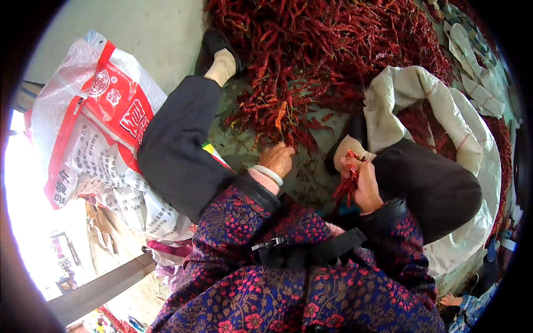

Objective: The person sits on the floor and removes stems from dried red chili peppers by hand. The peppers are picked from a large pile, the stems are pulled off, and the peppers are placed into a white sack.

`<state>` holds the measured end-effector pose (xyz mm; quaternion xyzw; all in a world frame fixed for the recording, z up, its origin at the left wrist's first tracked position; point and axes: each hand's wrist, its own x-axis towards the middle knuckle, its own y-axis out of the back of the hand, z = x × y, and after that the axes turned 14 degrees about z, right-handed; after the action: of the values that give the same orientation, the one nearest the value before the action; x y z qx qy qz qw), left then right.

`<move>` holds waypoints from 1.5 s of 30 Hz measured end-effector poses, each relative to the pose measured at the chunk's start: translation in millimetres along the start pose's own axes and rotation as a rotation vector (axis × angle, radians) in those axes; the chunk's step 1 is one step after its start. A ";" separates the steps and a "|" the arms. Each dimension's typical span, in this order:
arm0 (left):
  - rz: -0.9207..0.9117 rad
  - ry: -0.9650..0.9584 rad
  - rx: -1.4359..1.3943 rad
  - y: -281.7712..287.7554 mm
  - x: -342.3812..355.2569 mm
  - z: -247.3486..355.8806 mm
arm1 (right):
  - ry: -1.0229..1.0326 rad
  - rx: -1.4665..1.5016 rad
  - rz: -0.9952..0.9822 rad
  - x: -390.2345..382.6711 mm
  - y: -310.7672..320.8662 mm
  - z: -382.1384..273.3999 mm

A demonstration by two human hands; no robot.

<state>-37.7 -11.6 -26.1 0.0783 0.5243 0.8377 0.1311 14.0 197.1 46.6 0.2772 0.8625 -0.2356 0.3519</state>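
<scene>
Nearest, on the near side of the chilli pile (327, 50), is a flowered jacket (255, 308) with a black strap (319, 248) across it. The right hand (365, 182), short of the pile's near right corner, has its fingers closed on a bunch of dried chillies (347, 187). The left hand (277, 158), with a white bangle (268, 174) at the wrist, is at the pile's near edge, fingers curled; whether they grip anything cannot be told. The work looks well short of done: one bunch is in hand, while the pile is large and spread out. The left leg (180, 144) bends left of the pile, its black shoe (211, 50) beside the edge. The right leg (430, 186), right of the pile, lies across the near side of an open white sack (384, 105) and may hinder reaching its mouth, where red chillies (415, 123) show. Left of the pile stands a red-and-white bag (119, 125); beyond its right side lie pale sacks (482, 94).
</scene>
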 end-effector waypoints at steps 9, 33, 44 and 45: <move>-0.081 -0.083 -0.145 -25.6 48.6 0.6 | -0.062 -0.009 -0.045 5.3 -3.1 1.7; -0.338 -0.158 -0.128 -10.7 37.0 -40.9 | -0.132 -0.004 -0.098 10.9 -6.3 8.2; 0.212 0.235 -0.084 64.3 105.6 -123.0 | -0.123 -0.024 -0.061 8.2 -9.7 6.2; 0.209 0.287 -0.023 57.5 106.6 -132.9 | -0.124 -0.024 -0.078 9.5 -9.1 7.9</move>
<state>-183.0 -117.4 -33.3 0.0107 0.5172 0.8552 -0.0320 6.2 188.6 36.5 0.2241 0.8520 -0.2555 0.3983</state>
